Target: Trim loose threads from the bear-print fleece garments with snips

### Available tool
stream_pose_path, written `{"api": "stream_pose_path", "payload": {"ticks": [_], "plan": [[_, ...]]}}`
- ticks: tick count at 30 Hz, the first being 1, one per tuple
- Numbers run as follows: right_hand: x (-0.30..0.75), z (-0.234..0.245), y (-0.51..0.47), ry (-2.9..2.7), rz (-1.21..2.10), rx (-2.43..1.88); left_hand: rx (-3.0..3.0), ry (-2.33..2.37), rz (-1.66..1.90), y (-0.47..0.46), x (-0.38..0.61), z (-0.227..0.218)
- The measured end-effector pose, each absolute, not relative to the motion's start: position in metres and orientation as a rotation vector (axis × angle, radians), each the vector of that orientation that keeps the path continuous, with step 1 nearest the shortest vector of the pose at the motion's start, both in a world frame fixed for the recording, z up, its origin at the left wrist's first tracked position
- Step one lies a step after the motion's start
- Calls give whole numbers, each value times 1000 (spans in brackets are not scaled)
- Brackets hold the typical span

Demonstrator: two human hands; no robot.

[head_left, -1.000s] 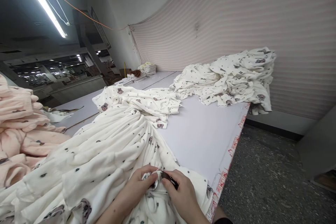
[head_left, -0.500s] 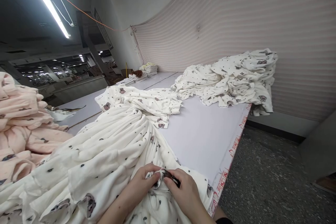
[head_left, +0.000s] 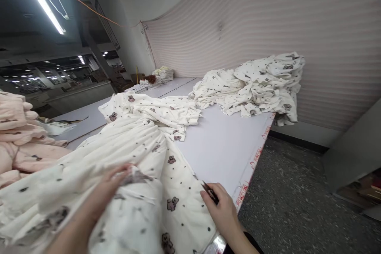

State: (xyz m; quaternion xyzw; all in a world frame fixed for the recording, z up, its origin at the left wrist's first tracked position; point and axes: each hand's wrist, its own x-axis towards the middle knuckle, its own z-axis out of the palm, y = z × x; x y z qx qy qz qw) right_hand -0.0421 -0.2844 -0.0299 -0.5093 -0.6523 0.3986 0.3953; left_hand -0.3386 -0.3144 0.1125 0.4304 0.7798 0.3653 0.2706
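Observation:
My left hand (head_left: 114,180), blurred by motion, grips a fold of white fleece fabric (head_left: 131,214) printed with grey-brown bears and dark dots. The fold is lifted over the heap in front of me. Held in my closed right hand (head_left: 222,208) is a pair of dark thread snips (head_left: 210,192), their points facing up and left. That hand is beside the right edge of a flat-lying part of the white fabric (head_left: 184,184), close to the table's edge.
Pink fleece (head_left: 18,139) is heaped at the left. Further along the pale table (head_left: 222,143) lie a white printed piece (head_left: 149,105) and a larger white pile (head_left: 253,83). Small folded stacks (head_left: 163,74) stand at the back. Speckled floor (head_left: 282,190) runs along the right.
My hands have moved apart. The left went left and up with the fabric, while the right went right with the snips. A flat, bear-printed stretch of fabric now shows between them.

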Motion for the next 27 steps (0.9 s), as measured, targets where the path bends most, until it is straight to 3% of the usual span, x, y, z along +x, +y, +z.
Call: {"api": "stream_pose_path", "payload": {"ticks": [3, 6, 12, 18, 27], "plan": [[-16, -41, -293, -1696, 835, -1499, 1648, 2368, 612, -313, -362, 136], [-4, -44, -293, -1733, 811, -1560, 2051, 2356, 158, -312, -344, 126], [-11, -34, -285, -1649, 1053, -1355, 2691, 1643, -164, -332, -266, 63], [-23, -31, -290, -1487, 1391, -1156, 2267, 1795, 310, -329, -183, 42], [-5, -41, -326, -1545, 1204, -1255, 2024, 1648, 770, -329, -188, 37]]}}
